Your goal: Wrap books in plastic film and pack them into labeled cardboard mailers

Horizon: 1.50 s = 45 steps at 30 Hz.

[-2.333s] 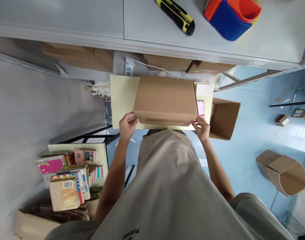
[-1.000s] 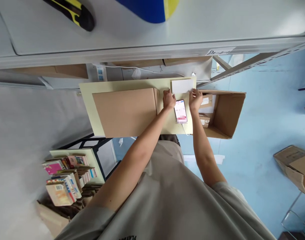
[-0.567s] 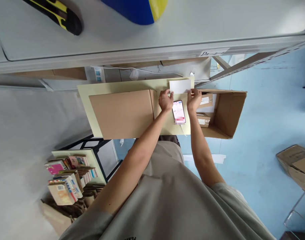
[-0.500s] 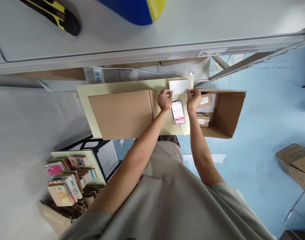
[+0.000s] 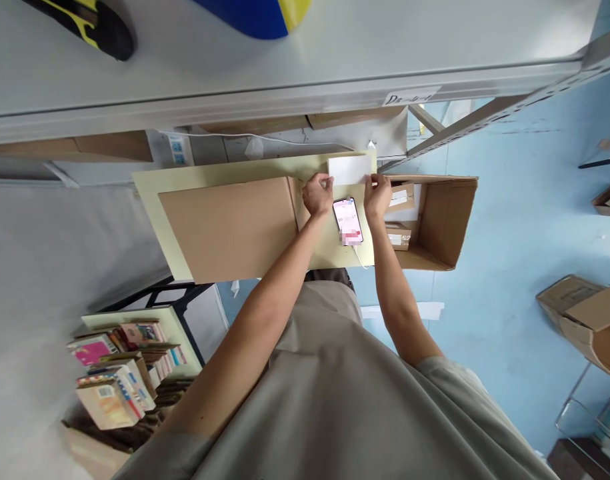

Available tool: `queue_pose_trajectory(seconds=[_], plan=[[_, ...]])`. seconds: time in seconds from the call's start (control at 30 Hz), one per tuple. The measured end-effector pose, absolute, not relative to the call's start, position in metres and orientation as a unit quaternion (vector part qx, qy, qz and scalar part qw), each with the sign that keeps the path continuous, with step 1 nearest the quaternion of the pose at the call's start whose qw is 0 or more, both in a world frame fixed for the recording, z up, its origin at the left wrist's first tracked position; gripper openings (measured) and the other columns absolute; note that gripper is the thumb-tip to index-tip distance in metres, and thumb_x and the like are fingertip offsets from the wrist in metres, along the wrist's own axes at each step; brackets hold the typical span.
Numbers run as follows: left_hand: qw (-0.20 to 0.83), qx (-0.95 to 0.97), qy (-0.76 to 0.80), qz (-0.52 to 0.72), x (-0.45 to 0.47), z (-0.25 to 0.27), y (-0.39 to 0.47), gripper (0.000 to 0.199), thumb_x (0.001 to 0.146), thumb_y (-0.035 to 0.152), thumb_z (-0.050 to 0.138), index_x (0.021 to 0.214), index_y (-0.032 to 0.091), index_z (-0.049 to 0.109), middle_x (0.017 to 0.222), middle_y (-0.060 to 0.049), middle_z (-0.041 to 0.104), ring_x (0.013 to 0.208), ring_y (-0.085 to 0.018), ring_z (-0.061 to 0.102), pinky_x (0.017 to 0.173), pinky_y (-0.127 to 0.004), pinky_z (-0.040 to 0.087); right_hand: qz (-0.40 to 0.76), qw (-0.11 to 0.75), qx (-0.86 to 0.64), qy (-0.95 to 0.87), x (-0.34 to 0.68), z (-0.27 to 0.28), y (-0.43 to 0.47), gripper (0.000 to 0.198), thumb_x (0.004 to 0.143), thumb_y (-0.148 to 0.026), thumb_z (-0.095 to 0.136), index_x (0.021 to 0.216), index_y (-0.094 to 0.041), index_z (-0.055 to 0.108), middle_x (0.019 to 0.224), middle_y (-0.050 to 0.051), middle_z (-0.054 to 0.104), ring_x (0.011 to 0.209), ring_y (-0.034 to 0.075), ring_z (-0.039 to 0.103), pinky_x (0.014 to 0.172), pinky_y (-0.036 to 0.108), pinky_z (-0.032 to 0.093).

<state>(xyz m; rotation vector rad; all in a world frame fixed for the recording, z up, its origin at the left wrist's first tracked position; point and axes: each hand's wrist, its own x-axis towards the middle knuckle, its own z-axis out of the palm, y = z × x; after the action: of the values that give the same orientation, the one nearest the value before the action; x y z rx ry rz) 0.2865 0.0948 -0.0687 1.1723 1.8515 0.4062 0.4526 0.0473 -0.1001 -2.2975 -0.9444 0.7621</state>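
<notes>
A small white sheet of paper (image 5: 349,171) lies at the far edge of the pale yellow board (image 5: 205,175). My left hand (image 5: 318,195) pinches its near left corner, and my right hand (image 5: 378,195) pinches the near right corner. Between my wrists a phone (image 5: 348,221) with a lit pink and white screen rests on the board, a white cable running from its near end. Left of my left hand is a large brown cardboard piece (image 5: 229,230). Just right of my right hand stands an open cardboard box (image 5: 447,223) with small taped parcels (image 5: 399,237) inside.
Above the board runs a grey metal shelf (image 5: 285,73) bearing a black and yellow utility knife (image 5: 107,30) and a blue and yellow object (image 5: 265,17). Stacked books (image 5: 109,393) are at lower left. Another open carton (image 5: 585,320) sits on the blue floor at right.
The whole view has shifted slightly, so everything appears a little farther left. Both hands stay at the paper's corners; the phone and boxes keep their places on the board.
</notes>
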Motion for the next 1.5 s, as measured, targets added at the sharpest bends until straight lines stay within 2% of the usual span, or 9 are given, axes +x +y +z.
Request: queue_pose_trajectory(seconds=[0.13,0.27,0.4,0.6,0.73,1.03,1.23,1.37,1.5], plan=[[0.408,0.489,0.749,0.185,0.292,-0.054,0.09,0.009,0.117,0.025,0.076,0.11,0.022,0.082,0.141,-0.014,0.084,0.118,-0.025,0.079,0.117,-0.04,0.059,0.277,0.313,-0.826,-0.378,0.442,-0.091,0.052,0.035,0.119,-0.05,0.067,0.138,-0.022,0.077,0.147,0.017,0.074,0.115,0.027,0.079,0.111,0.047,0.065],[0.441,0.566,0.663,0.212,0.303,-0.034,0.075,0.024,0.117,0.017,0.064,0.126,0.025,0.084,0.147,-0.01,0.085,0.131,-0.024,0.081,0.119,-0.038,0.065,0.318,0.327,-0.783,-0.423,0.432,-0.076,0.065,0.047,0.11,-0.066,0.082,0.13,-0.024,0.079,0.134,0.013,0.079,0.116,0.027,0.078,0.111,0.043,0.065],[0.465,0.661,0.561,0.179,0.309,-0.018,0.066,0.034,0.116,0.016,0.061,0.139,0.028,0.084,0.16,-0.008,0.081,0.15,-0.025,0.076,0.134,-0.043,0.059,0.318,0.324,-0.785,-0.421,0.455,-0.061,0.071,0.034,0.112,-0.057,0.08,0.118,-0.023,0.078,0.12,0.01,0.082,0.108,0.025,0.079,0.108,0.042,0.064],[0.445,0.746,0.493,0.047,0.324,-0.029,0.094,0.063,0.111,0.019,0.063,0.174,0.013,0.063,0.194,-0.021,0.045,0.183,-0.037,0.041,0.155,-0.054,0.03,0.286,0.344,-0.804,-0.392,0.526,-0.057,0.07,0.032,0.116,-0.054,0.071,0.114,-0.023,0.077,0.11,0.009,0.084,0.107,0.026,0.08,0.109,0.045,0.064],[0.445,0.773,0.451,-0.042,0.339,-0.048,0.114,0.083,0.108,0.022,0.064,0.187,0.008,0.044,0.203,-0.02,0.023,0.186,-0.047,0.029,0.153,-0.064,0.03,0.267,0.349,-0.817,-0.372,0.546,-0.069,0.072,0.034,0.118,-0.053,0.068,0.11,-0.021,0.077,0.107,0.01,0.085,0.105,0.027,0.081,0.11,0.047,0.066],[0.423,0.793,0.433,-0.074,0.345,-0.062,0.125,0.096,0.1,0.021,0.074,0.19,0.01,0.042,0.202,-0.015,0.029,0.182,-0.044,0.033,0.152,-0.061,0.038,0.278,0.333,-0.841,-0.322,0.528,-0.1,0.066,0.03,0.118,-0.042,0.067,0.105,-0.019,0.08,0.109,0.014,0.088,0.105,0.027,0.081,0.106,0.041,0.064],[0.42,0.791,0.43,-0.111,0.35,-0.061,0.131,0.091,0.1,0.022,0.072,0.188,0.012,0.047,0.204,-0.016,0.021,0.184,-0.05,0.031,0.144,-0.068,0.046,0.156,0.372,-0.913,-0.061,0.563,-0.095,0.016,0.044,0.119,-0.046,0.044,0.105,-0.019,0.076,0.115,0.018,0.085,0.119,0.036,0.083,0.113,0.059,0.065],[0.474,0.746,0.464,-0.061,0.353,-0.059,0.132,0.086,0.1,0.025,0.081,0.181,0.016,0.055,0.2,-0.019,0.033,0.186,-0.045,0.032,0.147,-0.062,0.045,0.102,0.412,-0.9,-0.1,0.554,-0.058,-0.01,0.043,0.117,-0.058,0.051,0.104,-0.023,0.071,0.114,0.014,0.082,0.116,0.032,0.081,0.113,0.057,0.067],[0.558,0.645,0.521,0.014,0.321,-0.018,0.108,0.07,0.104,0.01,0.07,0.173,0.018,0.063,0.18,-0.023,0.063,0.169,-0.036,0.063,0.141,-0.05,0.054,0.284,0.494,-0.791,-0.222,0.502,0.004,-0.025,0.058,0.105,-0.083,0.068,0.091,-0.026,0.066,0.09,0.003,0.073,0.092,0.023,0.075,0.086,0.042,0.071]])
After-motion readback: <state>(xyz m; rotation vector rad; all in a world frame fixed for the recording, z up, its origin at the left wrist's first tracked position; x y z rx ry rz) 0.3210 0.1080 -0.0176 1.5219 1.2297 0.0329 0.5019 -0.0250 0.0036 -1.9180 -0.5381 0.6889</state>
